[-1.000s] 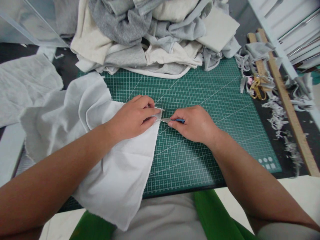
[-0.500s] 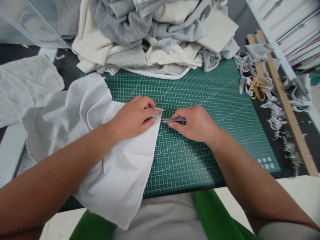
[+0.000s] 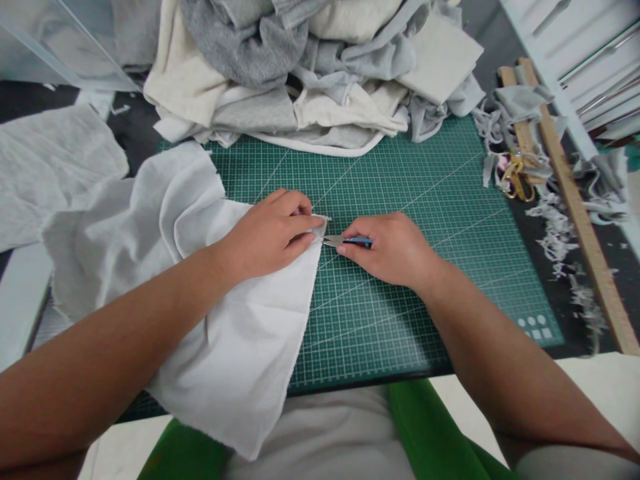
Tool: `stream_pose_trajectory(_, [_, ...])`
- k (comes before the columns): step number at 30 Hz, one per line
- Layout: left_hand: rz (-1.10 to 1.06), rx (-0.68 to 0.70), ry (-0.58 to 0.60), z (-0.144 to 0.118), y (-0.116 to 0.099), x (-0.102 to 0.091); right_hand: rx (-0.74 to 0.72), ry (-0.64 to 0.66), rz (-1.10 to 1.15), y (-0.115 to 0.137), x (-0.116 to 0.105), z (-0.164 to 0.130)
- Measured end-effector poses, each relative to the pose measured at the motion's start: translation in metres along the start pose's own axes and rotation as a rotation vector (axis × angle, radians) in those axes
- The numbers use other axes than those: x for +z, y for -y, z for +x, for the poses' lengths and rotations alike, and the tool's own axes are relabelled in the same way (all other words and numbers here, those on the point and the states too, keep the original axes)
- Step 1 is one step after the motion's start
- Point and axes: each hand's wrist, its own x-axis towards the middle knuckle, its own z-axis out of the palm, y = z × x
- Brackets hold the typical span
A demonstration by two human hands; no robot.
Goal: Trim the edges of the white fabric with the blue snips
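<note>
A pale grey-white piece of fabric (image 3: 250, 333) lies partly on the green cutting mat (image 3: 370, 320), with its lower corner hanging over the table's front edge. My left hand (image 3: 275, 233) rests on it and pinches its upper right corner between thumb and fingers. Small thread snips (image 3: 336, 241) with blue handles sit in my right hand (image 3: 390, 247), closed around them. Their pointed blades face left and reach the fabric's frayed edge, just beside my left fingertips. The handles are mostly hidden inside my right hand.
A large heap of grey and cream fabric (image 3: 270, 100) covers the back of the mat. Another pale cloth (image 3: 55, 167) lies at the left. Along the right are gold-handled scissors (image 3: 518, 179), wooden rulers (image 3: 585, 220), scraps and thread trimmings (image 3: 553, 233).
The view has shifted very slightly. Both hands, the fabric and the snips stay almost in place, and the fabric's corner by my left fingertips appears slightly more lifted.
</note>
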Motion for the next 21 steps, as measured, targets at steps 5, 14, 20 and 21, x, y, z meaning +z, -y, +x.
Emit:
stream_pose_trajectory(5, [0.008,0.009,-0.002,0.0000,0.0002,0.0001,-0.025,0.003,-0.002,0.0005,-0.0005,0.0001])
stream_pose_trajectory(14, [0.012,-0.002,0.007,0.0002,0.0003,0.0002,-0.019,-0.001,0.035,0.0018,-0.0032,0.0000])
stream_pose_trajectory(20, [-0.002,-0.016,0.024,0.0000,0.0003,0.0001,0.016,-0.003,0.025,0.0026,-0.0038,0.0000])
stream_pose_trajectory(21, [-0.004,-0.015,0.025,0.0000,0.0003,0.0001,0.017,-0.001,0.020,0.0029,-0.0037,0.0000])
